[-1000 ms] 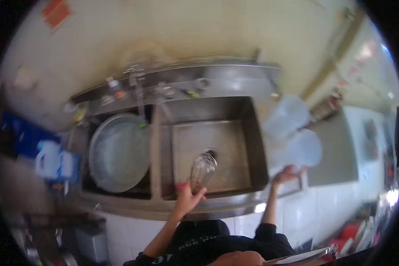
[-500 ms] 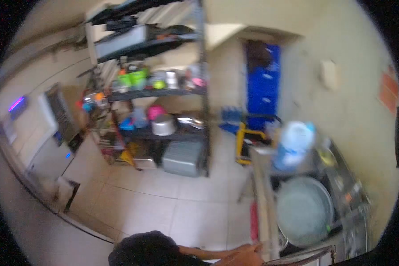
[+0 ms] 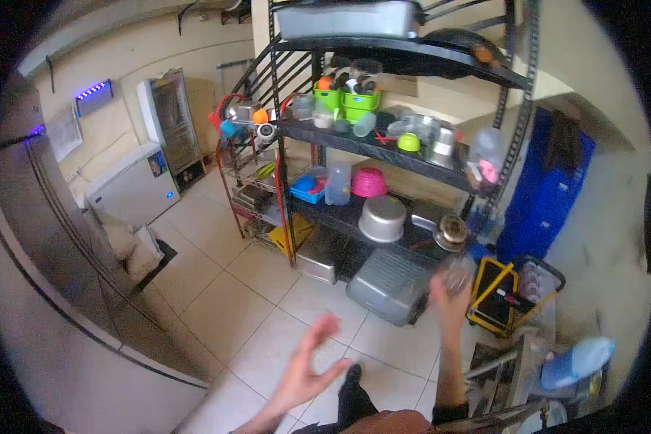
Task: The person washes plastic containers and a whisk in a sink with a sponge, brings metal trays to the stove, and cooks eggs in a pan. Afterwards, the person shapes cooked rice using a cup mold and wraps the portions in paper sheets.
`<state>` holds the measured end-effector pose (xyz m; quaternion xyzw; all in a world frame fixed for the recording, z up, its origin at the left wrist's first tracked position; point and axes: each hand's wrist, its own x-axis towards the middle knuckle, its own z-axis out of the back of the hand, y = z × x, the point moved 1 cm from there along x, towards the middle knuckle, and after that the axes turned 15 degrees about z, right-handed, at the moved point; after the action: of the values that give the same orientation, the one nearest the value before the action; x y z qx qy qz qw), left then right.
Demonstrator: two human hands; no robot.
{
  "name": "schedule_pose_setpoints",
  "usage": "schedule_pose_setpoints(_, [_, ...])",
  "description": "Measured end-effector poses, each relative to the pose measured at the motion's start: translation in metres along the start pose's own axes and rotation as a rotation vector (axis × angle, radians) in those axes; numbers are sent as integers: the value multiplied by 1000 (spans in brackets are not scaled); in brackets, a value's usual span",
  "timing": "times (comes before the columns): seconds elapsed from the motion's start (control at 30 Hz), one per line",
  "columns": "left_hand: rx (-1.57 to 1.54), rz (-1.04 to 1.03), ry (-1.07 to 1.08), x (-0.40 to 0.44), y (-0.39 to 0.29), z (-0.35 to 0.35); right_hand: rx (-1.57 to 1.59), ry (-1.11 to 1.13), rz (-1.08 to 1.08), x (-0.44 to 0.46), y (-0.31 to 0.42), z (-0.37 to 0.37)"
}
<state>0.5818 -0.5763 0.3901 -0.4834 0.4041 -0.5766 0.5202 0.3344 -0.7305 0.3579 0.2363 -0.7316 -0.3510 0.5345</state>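
Right hand (image 3: 443,302): fingers closed around a whisk (image 3: 458,275), its wires blurred and its handle hidden by the hand. In view, the whisk sits just below a long-handled pan (image 3: 451,233) and right of a grey crate (image 3: 387,286); whether it touches anything beyond the hand cannot be told.

Left hand (image 3: 304,376): bare of any object, thumb spread well away from the fingers, fingertips smeared by blur, held above the tiled floor (image 3: 246,318).

Shelf rack (image 3: 387,150): black, top cut off by the frame. Middle shelf: two green baskets (image 3: 360,107) of utensils, only partly distinguishable; a lime-green bowl (image 3: 409,142). Lower shelf: pink bowl (image 3: 369,183), metal pot (image 3: 382,219), the pan. Beneath: the crate, its right end partly behind the right hand.

Right side: folding frame (image 3: 514,276), yellow and black, contents unclear; blue-and-white jug (image 3: 575,364), blurred, label unreadable.

Far left: chest freezer (image 3: 126,194), partly hidden by tall metal doors (image 3: 123,347), themselves cut off at the edge.
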Motion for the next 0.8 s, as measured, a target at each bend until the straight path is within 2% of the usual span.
schedule_pose_setpoints(0.03, [-21,-110,-120,16,-22,24,94,16,145,53,-9,-33])
schedule_pose_setpoints(0.1, [-181,-302,-38,49,-38,58,158,-58,369,155,-45,-108])
schedule_pose_setpoints(0.2, [-314,-421,5,116,-43,85,-141,-72,708,306,-115,-212])
schedule_pose_setpoints(0.3, [-376,-440,-30,195,-43,109,74,-47,623,438,-197,-296])
schedule_pose_setpoints(0.4, [-430,-427,-82,268,-42,134,-192,-141,740,522,-243,-351])
schedule_pose_setpoints(0.43, [-445,-415,-103,290,-40,142,-328,-168,744,551,-258,-364])
schedule_pose_setpoints(0.53, [-485,-388,-148,351,-28,160,-470,-128,716,616,-279,-390])
schedule_pose_setpoints(0.6, [-503,-377,-157,380,-21,169,-566,207,503,649,-290,-404])
schedule_pose_setpoints(0.63, [-518,-362,-160,394,-16,176,-579,211,491,667,-302,-413])
schedule_pose_setpoints(0.67, [-534,-347,-172,406,-11,181,-695,326,493,681,-315,-424])
schedule_pose_setpoints(0.73, [-549,-309,-206,423,3,193,-626,495,238,677,-331,-447])
schedule_pose_setpoints(0.77, [-427,-333,-224,436,12,203,-785,532,68,693,-347,-460])
schedule_pose_setpoints(0.8, [-301,-352,-244,443,24,213,-958,466,455,692,-353,-468])
